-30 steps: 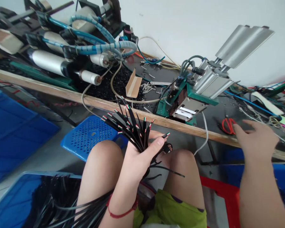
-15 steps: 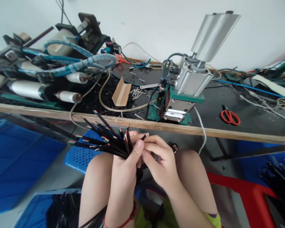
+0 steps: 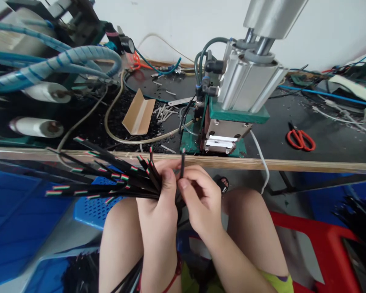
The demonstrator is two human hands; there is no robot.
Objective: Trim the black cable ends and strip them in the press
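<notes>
- Upright now, the single black cable (image 3: 182, 163) has swung from its slant beside the left thumb half a second ago; the right hand (image 3: 201, 199), out by the red-handled scissors (image 3: 301, 140) a second ago, has come in to hold it.
- Meanwhile the bundle of black cables (image 3: 131, 181) has tipped flatter, its fanned ends pointing left.
- For the work in hand, I judge this as one cable singled out from the bunch.
- That cable stands between right thumb and fingers, which are pinched closed on it, its tip clear above them; the colours at that tip are too small to tell.
- Left-hand fingers curl tightly round the bundle, thumb on top; the left hand (image 3: 158, 207) is just beside the right, and whether they touch is hard to tell.
- Both hands are near the bench's wooden edge (image 3: 280, 165), below the pneumatic press (image 3: 247, 87).
</notes>
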